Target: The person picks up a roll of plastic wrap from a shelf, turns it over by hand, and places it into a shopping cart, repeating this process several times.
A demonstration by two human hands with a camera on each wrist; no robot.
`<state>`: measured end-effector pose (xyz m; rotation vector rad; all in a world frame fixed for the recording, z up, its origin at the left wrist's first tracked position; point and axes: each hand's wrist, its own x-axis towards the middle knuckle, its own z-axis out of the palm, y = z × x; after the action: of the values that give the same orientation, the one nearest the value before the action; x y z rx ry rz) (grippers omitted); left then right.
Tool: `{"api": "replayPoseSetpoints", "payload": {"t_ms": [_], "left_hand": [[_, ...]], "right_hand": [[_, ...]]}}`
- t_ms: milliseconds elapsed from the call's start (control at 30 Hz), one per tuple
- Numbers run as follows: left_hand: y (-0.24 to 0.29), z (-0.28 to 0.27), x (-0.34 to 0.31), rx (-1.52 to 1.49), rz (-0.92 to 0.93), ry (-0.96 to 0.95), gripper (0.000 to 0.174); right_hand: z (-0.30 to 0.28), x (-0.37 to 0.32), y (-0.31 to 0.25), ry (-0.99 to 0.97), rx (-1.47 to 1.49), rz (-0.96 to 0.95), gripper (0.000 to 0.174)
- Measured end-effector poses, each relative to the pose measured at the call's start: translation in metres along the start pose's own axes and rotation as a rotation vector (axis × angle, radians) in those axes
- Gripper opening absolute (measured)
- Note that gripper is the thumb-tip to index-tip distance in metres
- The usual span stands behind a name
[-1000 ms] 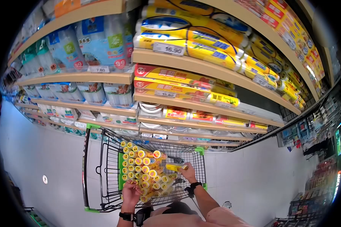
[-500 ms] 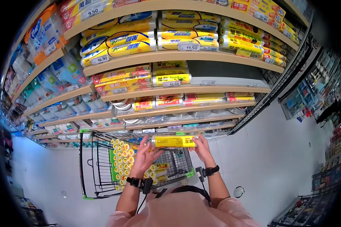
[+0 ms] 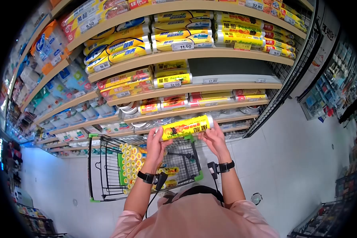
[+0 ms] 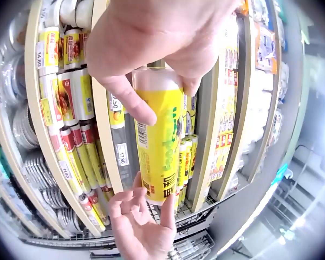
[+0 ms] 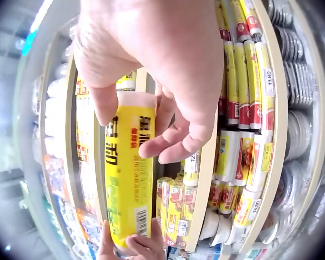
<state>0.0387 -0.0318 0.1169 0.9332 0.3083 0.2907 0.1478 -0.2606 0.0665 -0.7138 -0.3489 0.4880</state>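
Observation:
A yellow wrapped roll is held up in front of the shelves, above the cart, tilted slightly up to the right. My left hand grips its left end, thumb and fingers on opposite sides in the left wrist view. My right hand pinches the right end; in the right wrist view the thumb and fingertips touch the yellow wrapper near its pale end. Many similar rolls stand on end in the cart, and a few lie on their sides.
The black wire shopping cart with green corners stands below, left of centre. Shelves of yellow rolls, boxes and price tags run across the front. One shelf has a bare grey stretch. Pale floor lies to the right.
The roll has come up out of the cart into both hands, then risen slightly and turned, with its fruit picture now facing up. The head view has swung right.

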Motion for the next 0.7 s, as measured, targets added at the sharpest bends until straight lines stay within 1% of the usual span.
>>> {"api": "replayPoseSetpoints", "payload": {"t_ms": [33,67,133,167,200,233,267,300,333,367,400,433,467,500,533,567,600,633,667,700], "left_hand": [[0.002,0.002,0.0,-0.058,-0.029,-0.007,0.028],[-0.002,0.0,0.006,-0.181,-0.132,0.009,0.031],[-0.008,0.007,0.0,-0.368,-0.291,-0.025,0.031],[-0.013,0.013,-0.004,-0.458,-0.372,-0.043,0.031],[-0.018,0.022,-0.011,-0.526,-0.43,-0.029,0.035],[-0.023,0.026,-0.014,-0.582,-0.516,-0.057,0.038],[-0.025,0.031,-0.019,-0.572,-0.567,-0.104,0.038],[-0.025,0.035,-0.023,-0.563,-0.618,-0.151,0.039],[-0.026,0.035,-0.026,-0.5,-0.588,-0.24,0.036],[-0.027,0.031,-0.026,-0.325,-0.54,-0.208,0.037],[-0.029,0.025,-0.024,-0.15,-0.489,-0.174,0.038],[-0.03,0.017,-0.021,0.024,-0.436,-0.137,0.039],[-0.026,0.009,-0.016,0.156,-0.349,-0.203,0.04],[-0.013,0.017,-0.018,0.192,-0.251,-0.169,0.042],[-0.002,0.024,-0.016,0.09,-0.215,-0.21,0.043],[0.008,0.031,-0.014,-0.01,-0.176,-0.252,0.045],[0.014,0.037,-0.014,-0.031,-0.096,-0.307,0.052],[0.011,0.034,-0.013,0.075,-0.02,-0.306,0.053],[0.005,0.029,-0.009,0.184,0.053,-0.308,0.053],[0.001,0.028,-0.006,0.296,0.125,-0.316,0.054]], "right_hand": [[0.002,-0.001,-0.001,-0.02,-0.006,0.018,0.054],[0.006,0.001,-0.001,-0.042,-0.013,0.033,0.055],[0.017,0.003,0.002,-0.096,-0.017,0.06,0.057],[0.023,0.004,0.008,-0.126,-0.067,0.046,0.056],[0.028,0.006,0.015,-0.154,-0.117,0.028,0.055],[0.038,0.007,0.016,-0.181,-0.169,0.01,0.055],[0.047,0.006,0.012,-0.183,-0.118,0.052,0.049],[0.049,0.007,0.011,-0.19,-0.125,0.033,0.049],[0.05,0.008,0.009,-0.199,-0.134,0.016,0.048],[0.051,0.008,0.007,-0.207,-0.141,0.003,0.048],[0.051,0.007,0.002,-0.165,-0.121,0.008,0.048],[0.052,0.007,-0.008,-0.169,-0.205,-0.007,0.049],[0.053,0.004,-0.017,-0.17,-0.284,-0.016,0.051],[0.052,-0.002,-0.022,-0.172,-0.362,-0.022,0.053],[0.05,-0.006,-0.022,-0.168,-0.35,0.046,0.06],[0.044,-0.009,-0.021,-0.21,-0.497,0.032,0.062],[0.039,-0.011,-0.02,-0.252,-0.646,0.014,0.064],[0.035,-0.012,-0.021,-0.291,-0.797,-0.008,0.066],[0.03,-0.014,-0.023,-0.333,-0.833,-0.058,0.064],[0.03,-0.018,-0.03,-0.27,-0.755,0.013,0.063]]}}
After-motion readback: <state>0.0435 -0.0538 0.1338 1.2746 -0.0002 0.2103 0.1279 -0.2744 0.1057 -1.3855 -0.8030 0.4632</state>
